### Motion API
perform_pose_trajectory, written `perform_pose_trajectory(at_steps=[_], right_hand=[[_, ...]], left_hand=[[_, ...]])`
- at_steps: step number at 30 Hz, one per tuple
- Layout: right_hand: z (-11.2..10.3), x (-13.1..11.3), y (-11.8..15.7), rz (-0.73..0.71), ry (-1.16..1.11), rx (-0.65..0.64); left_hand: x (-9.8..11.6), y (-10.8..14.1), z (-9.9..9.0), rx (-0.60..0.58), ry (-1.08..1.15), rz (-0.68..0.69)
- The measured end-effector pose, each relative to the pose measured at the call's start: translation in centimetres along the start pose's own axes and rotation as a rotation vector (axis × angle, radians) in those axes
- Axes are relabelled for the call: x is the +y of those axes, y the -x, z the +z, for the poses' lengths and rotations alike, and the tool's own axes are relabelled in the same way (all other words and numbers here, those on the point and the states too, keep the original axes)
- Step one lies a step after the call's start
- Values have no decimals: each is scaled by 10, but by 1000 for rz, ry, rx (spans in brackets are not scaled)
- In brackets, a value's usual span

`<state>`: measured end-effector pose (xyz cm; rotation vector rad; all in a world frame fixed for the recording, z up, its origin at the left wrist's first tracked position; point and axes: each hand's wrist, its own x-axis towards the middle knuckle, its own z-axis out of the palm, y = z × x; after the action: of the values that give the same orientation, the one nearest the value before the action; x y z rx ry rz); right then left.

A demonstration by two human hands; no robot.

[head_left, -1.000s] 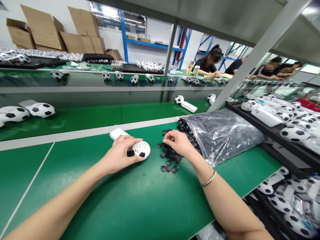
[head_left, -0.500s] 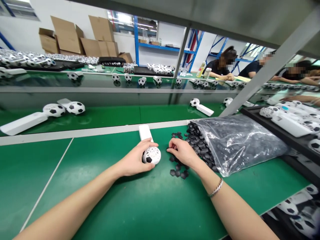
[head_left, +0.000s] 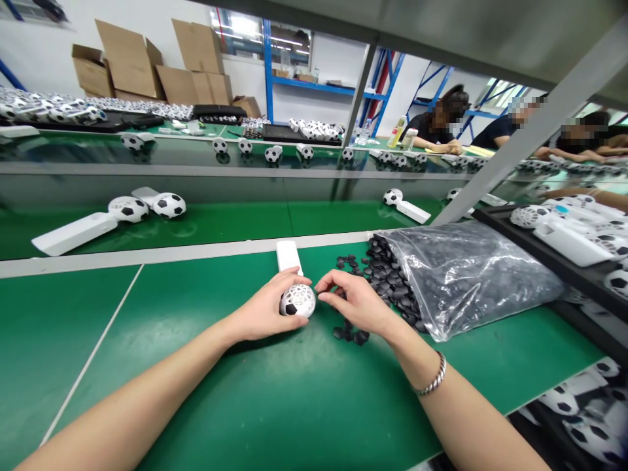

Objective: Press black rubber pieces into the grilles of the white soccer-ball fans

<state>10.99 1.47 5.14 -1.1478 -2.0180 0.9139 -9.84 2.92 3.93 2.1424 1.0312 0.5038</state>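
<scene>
On the green table (head_left: 275,405), my left hand (head_left: 269,304) is wrapped round the ball end of a white device (head_left: 298,301), whose white handle points away from me. The ball has an openwork top and a black patch low on its near side. My right hand (head_left: 356,301) is just right of the ball, thumb and forefinger nearly together; whatever is between the tips is too small to make out. Under and beside it lie loose black pieces (head_left: 347,332), and a larger heap (head_left: 392,281) spills from a clear plastic bag (head_left: 481,275).
Beyond a pale table edge, a green conveyor (head_left: 235,226) carries several ball-ended devices. At the right stand black trays (head_left: 540,252) of such devices and a slanting grey post (head_left: 510,124). People sit at the far right, and cardboard boxes (head_left: 127,59) stand at the back left.
My right hand has moved left from the loose black pieces to the side of the ball. The devices on the conveyor have shifted right. My left hand still holds the ball.
</scene>
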Motion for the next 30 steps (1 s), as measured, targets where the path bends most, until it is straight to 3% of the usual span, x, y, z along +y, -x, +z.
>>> perform_pose_trajectory(at_steps=[12, 17, 26, 30], right_hand=[[0, -3, 0, 25, -115, -27], [7, -1, -2, 125, -279, -107], [18, 2, -3, 77, -285, -4], [20, 5, -6, 180, -441, -39]], left_hand=[[0, 2, 3, 8, 22, -2], [7, 0, 7, 64, 36, -72], [9, -1, 12, 110, 77, -107], [10, -3, 15, 141, 103, -116]])
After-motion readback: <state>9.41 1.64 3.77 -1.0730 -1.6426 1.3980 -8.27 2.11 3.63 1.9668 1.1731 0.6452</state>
